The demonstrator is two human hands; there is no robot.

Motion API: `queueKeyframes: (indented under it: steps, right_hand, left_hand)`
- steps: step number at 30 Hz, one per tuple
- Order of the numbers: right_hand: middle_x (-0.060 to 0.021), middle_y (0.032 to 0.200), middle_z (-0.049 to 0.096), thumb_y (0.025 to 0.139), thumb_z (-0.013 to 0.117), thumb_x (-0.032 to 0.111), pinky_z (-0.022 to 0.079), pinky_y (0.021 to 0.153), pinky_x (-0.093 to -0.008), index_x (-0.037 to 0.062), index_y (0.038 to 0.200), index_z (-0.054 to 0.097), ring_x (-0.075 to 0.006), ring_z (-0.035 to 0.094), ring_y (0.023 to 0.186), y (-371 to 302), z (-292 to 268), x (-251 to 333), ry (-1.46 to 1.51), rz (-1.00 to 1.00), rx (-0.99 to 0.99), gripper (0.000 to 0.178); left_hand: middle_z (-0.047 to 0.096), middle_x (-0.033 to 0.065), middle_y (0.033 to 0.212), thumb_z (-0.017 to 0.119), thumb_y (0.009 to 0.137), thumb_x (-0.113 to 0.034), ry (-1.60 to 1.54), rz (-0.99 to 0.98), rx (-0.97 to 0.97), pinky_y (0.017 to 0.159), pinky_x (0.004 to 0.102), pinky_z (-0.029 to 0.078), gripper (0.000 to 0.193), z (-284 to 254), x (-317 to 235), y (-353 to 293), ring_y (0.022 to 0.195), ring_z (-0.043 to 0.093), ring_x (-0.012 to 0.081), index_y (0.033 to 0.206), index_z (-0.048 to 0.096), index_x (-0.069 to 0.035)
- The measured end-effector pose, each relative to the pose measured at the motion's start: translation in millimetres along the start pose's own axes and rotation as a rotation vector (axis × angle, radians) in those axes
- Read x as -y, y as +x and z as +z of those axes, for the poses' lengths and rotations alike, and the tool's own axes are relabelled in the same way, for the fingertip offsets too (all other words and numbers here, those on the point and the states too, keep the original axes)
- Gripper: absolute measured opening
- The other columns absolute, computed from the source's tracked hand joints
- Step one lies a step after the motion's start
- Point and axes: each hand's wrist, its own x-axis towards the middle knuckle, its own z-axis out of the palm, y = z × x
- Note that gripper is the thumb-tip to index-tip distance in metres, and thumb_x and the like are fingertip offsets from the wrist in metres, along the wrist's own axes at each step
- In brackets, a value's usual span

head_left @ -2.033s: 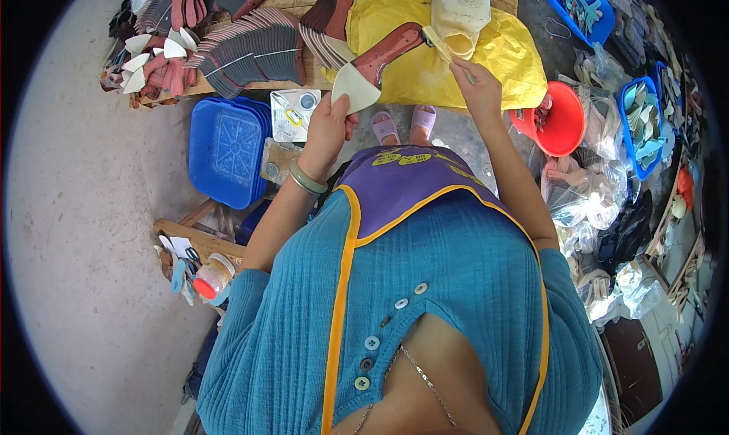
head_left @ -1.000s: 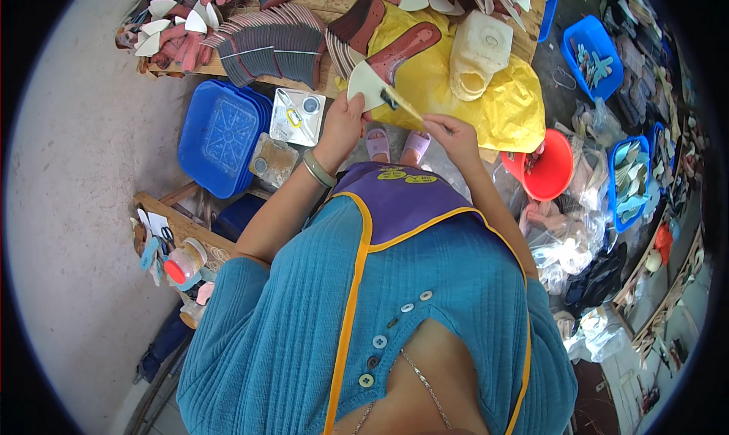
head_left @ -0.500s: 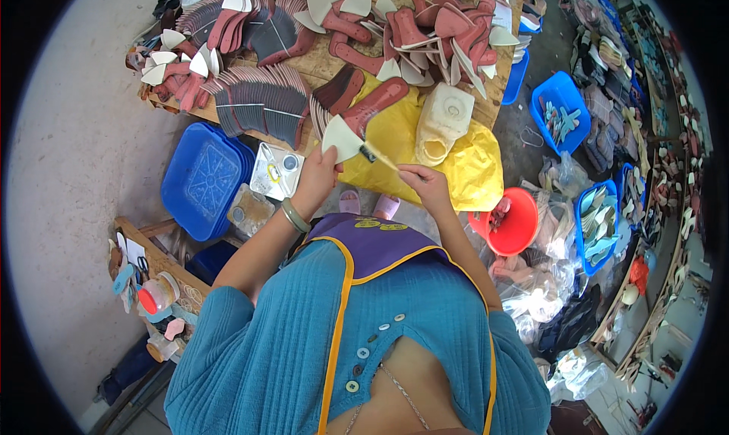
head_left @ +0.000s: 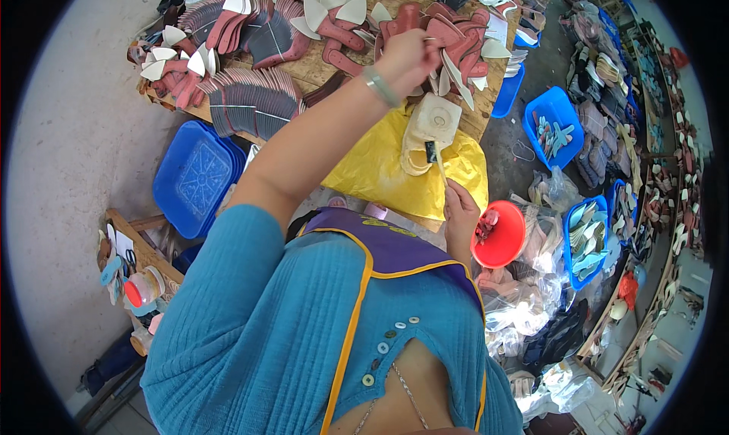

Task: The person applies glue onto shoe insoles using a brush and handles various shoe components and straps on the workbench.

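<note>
My left hand (head_left: 410, 59) reaches across to the heap of dark-red shoe-shaped pieces (head_left: 459, 33) with cream tips at the table's far side. Its fingers are curled at the heap's edge; what they hold, if anything, is hidden. My right hand (head_left: 461, 207) grips the pale handle of a small brush (head_left: 443, 169). The brush's dark head is over the mouth of a cut-open whitish plastic jug (head_left: 439, 116), which lies on a yellow plastic sheet (head_left: 364, 158) at the table's near edge.
Stacks of grey-and-red shoe pieces (head_left: 254, 101) stand on the wooden table (head_left: 486, 116) to the left. Blue basins (head_left: 194, 177) are stacked below. At right are a red bucket (head_left: 501, 236), a blue basin (head_left: 558, 127) and plastic bags (head_left: 531, 298).
My left hand has left the near edge and reached to the far heap; the cream-tipped red piece it held is out of sight. My right hand moved right and nearer, bringing the brush to the jug.
</note>
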Motion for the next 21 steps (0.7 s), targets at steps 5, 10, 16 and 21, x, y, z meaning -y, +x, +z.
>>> queueKeyframes:
  steps: [5, 10, 16, 21]
  right_hand:
    - [0.0056, 0.062, 0.047, 0.089, 0.056, 0.003, 0.025, 0.043, -0.0158, -0.0053, 0.109, 0.061, -0.0009, 0.035, 0.048, -10, -18, -2, -0.001, -0.093, -0.125, 0.023]
    - [0.0046, 0.06, 0.044, 0.089, 0.056, 0.004, 0.027, 0.044, -0.0173, -0.0053, 0.109, 0.061, -0.0023, 0.035, 0.049, -12, -22, 0, 0.013, -0.017, -0.153, 0.023]
    - [0.0038, 0.062, 0.045, 0.09, 0.055, 0.005, 0.026, 0.043, -0.0175, -0.0054, 0.111, 0.059, -0.0018, 0.034, 0.048, -4, -27, -8, 0.01, -0.014, -0.142, 0.024]
    - [0.004, 0.063, 0.047, 0.089, 0.056, 0.003, 0.024, 0.042, -0.0164, -0.0057, 0.11, 0.06, -0.0007, 0.034, 0.047, 5, -20, -12, 0.044, 0.016, -0.144, 0.023]
  left_hand:
    - [0.058, 0.0128, 0.082, 0.044, 0.093, -0.009, 0.019, 0.014, -0.068, 0.053, 0.0244, 0.05, 0.009, 26, 45, 22, 0.063, 0.052, 0.0137, 0.094, 0.046, 0.0]
    - [0.059, 0.0083, 0.076, 0.044, 0.095, -0.02, 0.327, 0.061, 0.155, 0.055, 0.0235, 0.049, 0.019, -1, 52, 3, 0.054, 0.051, 0.0118, 0.095, 0.05, -0.001]
    - [0.061, 0.0141, 0.082, 0.055, 0.086, -0.018, 1.28, 0.667, 0.182, 0.066, 0.0341, 0.048, 0.024, -121, 79, -74, 0.072, 0.059, 0.0215, 0.1, 0.06, 0.0]
    - [0.047, 0.0204, 0.125, 0.063, 0.079, -0.022, 2.014, 0.63, -0.207, 0.094, 0.0437, 0.038, 0.048, -216, 43, -96, 0.119, 0.042, 0.0314, 0.119, 0.051, 0.001]
